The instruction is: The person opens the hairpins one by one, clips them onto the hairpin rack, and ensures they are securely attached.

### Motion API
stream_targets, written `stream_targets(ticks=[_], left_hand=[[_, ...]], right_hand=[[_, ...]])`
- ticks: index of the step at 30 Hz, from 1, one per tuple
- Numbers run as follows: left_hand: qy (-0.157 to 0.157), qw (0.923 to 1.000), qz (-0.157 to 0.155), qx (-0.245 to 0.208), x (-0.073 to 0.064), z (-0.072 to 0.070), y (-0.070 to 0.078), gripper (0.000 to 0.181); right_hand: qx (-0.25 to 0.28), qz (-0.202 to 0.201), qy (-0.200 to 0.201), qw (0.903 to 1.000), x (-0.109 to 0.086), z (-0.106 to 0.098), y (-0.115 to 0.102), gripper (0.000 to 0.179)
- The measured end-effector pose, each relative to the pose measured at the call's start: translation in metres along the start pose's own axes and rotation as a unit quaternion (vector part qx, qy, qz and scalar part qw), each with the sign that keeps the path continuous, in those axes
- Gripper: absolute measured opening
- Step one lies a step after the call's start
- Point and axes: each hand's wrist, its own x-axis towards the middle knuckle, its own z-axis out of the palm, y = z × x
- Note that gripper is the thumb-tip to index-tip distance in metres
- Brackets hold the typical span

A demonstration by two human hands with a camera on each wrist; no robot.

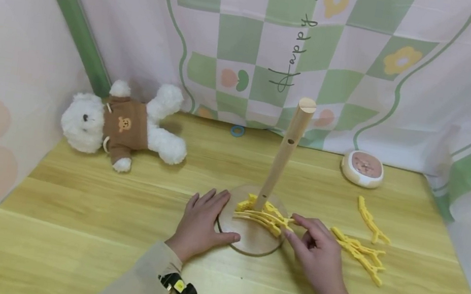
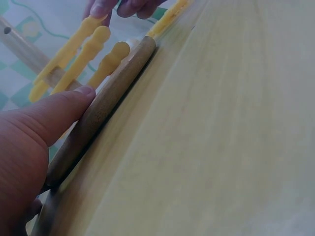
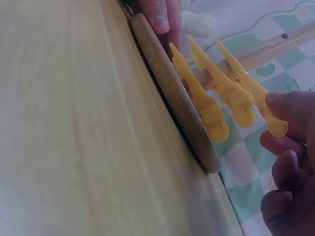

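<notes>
A wooden post [image 1: 282,154] stands upright on a round wooden base [image 1: 250,242]. Several yellow plastic branch pieces lie around its foot; in the right wrist view they appear as stacked layers, spaced apart. My right hand [image 1: 319,258] pinches the end of the uppermost yellow branch piece [image 3: 251,88] between thumb and index finger, at the right of the post. The left hand [image 1: 204,224] rests at the base's left edge, fingers extended and thumb [image 2: 74,103] against the disc. Part of the lower yellow pieces is hidden behind the upper ones.
More yellow branch pieces [image 1: 362,254] lie right of my right hand, with a single one [image 1: 371,221] behind them. A white plush toy [image 1: 128,125] in a brown shirt lies back left. At the back are a blue ring [image 1: 237,131] and a small white device [image 1: 363,169].
</notes>
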Motion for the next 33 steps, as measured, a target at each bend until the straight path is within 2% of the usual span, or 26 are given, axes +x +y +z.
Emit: stream_targets(ticks=[33], left_hand=[[0.001, 1.0000, -0.002, -0.001, 0.000, -0.002, 0.003, 0.101]], right_hand=[[0.012, -0.008, -0.013, 0.9998, 0.007, 0.013, 0.000, 0.037]])
